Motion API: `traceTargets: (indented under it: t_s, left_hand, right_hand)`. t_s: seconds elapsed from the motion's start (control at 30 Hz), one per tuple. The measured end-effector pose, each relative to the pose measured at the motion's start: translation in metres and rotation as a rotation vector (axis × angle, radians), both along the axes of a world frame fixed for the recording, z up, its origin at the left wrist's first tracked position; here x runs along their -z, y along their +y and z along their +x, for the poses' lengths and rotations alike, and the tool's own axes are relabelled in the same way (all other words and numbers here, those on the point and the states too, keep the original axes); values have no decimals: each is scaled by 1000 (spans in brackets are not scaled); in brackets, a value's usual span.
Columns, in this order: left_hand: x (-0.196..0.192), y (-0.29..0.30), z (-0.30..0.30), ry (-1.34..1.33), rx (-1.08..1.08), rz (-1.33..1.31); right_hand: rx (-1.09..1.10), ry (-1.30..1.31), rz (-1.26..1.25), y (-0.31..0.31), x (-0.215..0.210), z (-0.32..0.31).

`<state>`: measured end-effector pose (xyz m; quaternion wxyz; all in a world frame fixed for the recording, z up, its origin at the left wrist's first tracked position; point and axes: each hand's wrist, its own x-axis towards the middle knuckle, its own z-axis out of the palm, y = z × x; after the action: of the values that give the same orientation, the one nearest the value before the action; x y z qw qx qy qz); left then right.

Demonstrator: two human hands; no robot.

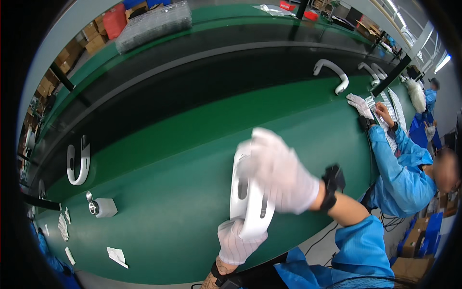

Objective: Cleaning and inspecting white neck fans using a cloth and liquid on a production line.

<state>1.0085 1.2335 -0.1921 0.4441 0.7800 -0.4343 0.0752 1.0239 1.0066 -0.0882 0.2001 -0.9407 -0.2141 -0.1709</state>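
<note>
A white U-shaped device (260, 219) with a dotted patch and dark oval windows is held above the green table, in front of me. My left hand (242, 242), in a thin white glove with fine stripes, is closed around its lower end. Over its upper part lies my right hand (282, 174), also white-gloved and smeared by motion. Its fingers are curled against the device near the dotted patch, and anything pinched in them is hidden.
Another white U-shaped device (78, 166) lies at left, near a white pump bottle (104, 207) with its lid flipped up. Crumpled white wipes (117, 256) lie front left. At far right, a co-worker in a blue sleeve (399, 168) handles strips; more curved white parts (337, 73) lie behind.
</note>
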Motion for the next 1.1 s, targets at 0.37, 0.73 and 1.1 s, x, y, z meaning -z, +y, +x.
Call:
traceTargets:
  t_s: [0.37,0.73,1.1]
  left_hand:
    - [19,13,-2,74,7,-154]
    - [-5,8,7,4,-98,-74]
    - [2,31,21,147,14,-250]
  right_hand:
    - [-93,94,62,48,1,-18]
    - [-108,-140,363,-8,55,36]
    - [58,506,1912,88,-1,21]
